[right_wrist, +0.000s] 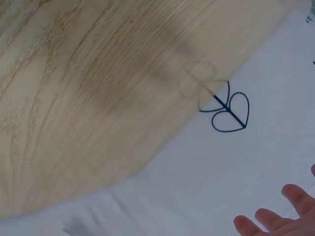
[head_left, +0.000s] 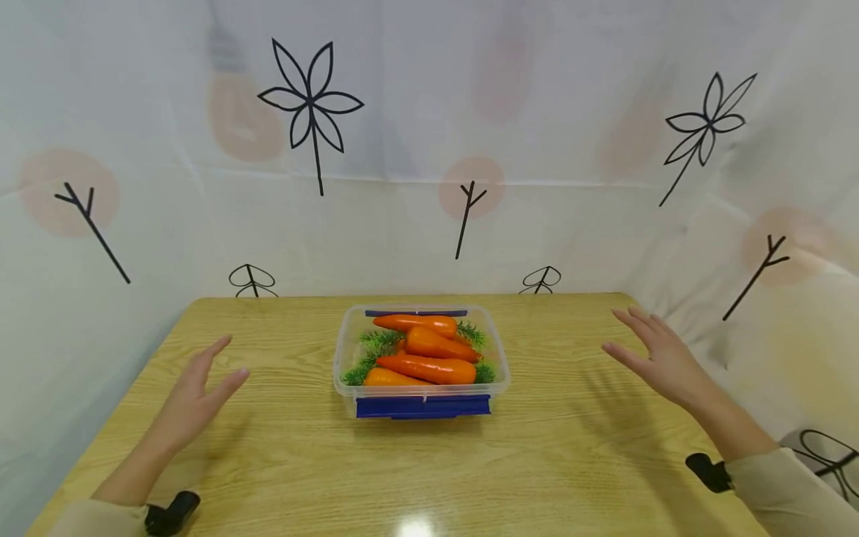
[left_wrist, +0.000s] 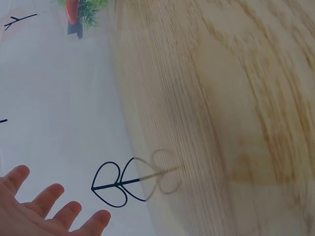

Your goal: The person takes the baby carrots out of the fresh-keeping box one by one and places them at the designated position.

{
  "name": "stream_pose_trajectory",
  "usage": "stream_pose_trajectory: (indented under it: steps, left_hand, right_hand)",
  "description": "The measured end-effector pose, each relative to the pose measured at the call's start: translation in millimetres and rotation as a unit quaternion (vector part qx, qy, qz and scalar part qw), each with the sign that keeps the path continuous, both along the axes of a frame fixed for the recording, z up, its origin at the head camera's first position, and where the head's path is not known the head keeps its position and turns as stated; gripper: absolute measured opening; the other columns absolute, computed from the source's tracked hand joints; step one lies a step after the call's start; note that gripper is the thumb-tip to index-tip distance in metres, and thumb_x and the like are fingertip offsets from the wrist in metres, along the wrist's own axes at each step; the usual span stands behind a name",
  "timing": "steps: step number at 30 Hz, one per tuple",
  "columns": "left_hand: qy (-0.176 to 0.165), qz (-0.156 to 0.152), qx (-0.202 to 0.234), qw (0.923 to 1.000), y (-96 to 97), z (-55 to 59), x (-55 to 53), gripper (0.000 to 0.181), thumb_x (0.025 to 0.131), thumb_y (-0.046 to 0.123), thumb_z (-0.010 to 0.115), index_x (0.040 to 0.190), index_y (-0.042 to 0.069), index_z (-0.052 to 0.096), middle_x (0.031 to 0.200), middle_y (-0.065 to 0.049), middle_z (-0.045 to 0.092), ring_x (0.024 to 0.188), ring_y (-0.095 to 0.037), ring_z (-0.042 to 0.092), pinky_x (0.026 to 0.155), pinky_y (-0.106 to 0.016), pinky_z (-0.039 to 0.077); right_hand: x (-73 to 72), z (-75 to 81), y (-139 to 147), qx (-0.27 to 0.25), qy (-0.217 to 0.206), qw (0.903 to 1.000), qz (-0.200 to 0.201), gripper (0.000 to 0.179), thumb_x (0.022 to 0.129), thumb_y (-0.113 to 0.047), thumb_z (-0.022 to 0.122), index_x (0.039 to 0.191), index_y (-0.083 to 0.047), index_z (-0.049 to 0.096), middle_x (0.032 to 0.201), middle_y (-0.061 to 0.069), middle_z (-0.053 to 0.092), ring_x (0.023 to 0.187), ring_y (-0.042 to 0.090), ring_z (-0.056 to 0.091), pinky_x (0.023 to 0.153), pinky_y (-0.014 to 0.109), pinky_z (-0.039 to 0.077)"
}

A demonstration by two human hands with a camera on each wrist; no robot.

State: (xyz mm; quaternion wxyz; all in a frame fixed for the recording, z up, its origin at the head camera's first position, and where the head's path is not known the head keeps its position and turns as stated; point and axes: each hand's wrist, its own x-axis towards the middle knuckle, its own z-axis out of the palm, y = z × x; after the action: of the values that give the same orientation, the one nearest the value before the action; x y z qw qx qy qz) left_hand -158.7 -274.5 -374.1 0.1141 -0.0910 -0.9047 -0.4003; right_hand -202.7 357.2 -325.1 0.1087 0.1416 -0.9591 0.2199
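A clear plastic food container (head_left: 345,377) with blue clips stands in the middle of the table, its front clip (head_left: 423,406) hanging down. Inside lie several orange carrots (head_left: 429,368) with green leafy tops (head_left: 381,341). To the left of the container, my left hand (head_left: 194,391) hovers over the table, thumb and fingers spread and holding nothing. My right hand (head_left: 664,362) is raised at the far right, its fingers extended and apart from the container. In the left wrist view a carrot tip (left_wrist: 72,11) and some green show at the top edge.
The light wooden table (head_left: 282,455) ends at a white cloth backdrop (head_left: 403,231) printed with flowers and twigs. Cloth also closes in the left and right sides. A black wrist strap (head_left: 173,513) sits on the left sleeve, another (head_left: 708,473) on the right.
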Motion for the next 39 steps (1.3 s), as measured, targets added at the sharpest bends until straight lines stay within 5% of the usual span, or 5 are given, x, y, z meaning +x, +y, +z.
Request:
stream_pose_trajectory:
  steps: [7, 24, 39]
  left_hand:
    - [0.022, -0.011, 0.009, 0.9996, 7.4, -0.8, -3.6, 0.066, 0.096, 0.026, 0.053, 0.148, 0.005, 0.019, 0.145, -0.029, 0.022, 0.128, -0.050, 0.021, 0.091, -0.067, 0.028]
    - [0.017, -0.045, 0.055, 0.9974, 31.4, -3.6, -10.6, 0.064, 0.095, 0.024, 0.055, 0.147, 0.004, 0.023, 0.146, -0.025, 0.024, 0.130, -0.047, 0.021, 0.094, -0.066, 0.028]
    - [-0.018, -0.063, 0.110, 0.9918, 54.0, -5.4, -17.9, 0.060, 0.096, 0.024, 0.054, 0.145, 0.007, 0.025, 0.142, -0.024, 0.031, 0.129, -0.044, 0.027, 0.098, -0.061, 0.030]
  right_hand:
    - [-0.3, 2.1, -5, -0.001, -0.014, 0.9999, 0.006, 0.070, 0.093, -0.036, 0.055, 0.148, -0.007, 0.023, 0.149, 0.026, 0.014, 0.134, 0.049, 0.004, 0.091, 0.075, 0.012]
    - [-0.8, 8.9, -26, -0.016, -0.003, 0.9994, 0.032, 0.070, 0.091, -0.034, 0.060, 0.147, -0.008, 0.027, 0.149, 0.024, 0.019, 0.133, 0.048, 0.010, 0.091, 0.073, 0.017]
    - [-9.2, 12.1, -40, -0.005, -0.011, 0.9992, 0.038, 0.071, 0.091, -0.038, 0.059, 0.147, -0.009, 0.028, 0.149, 0.022, 0.021, 0.132, 0.048, 0.016, 0.090, 0.072, 0.021]
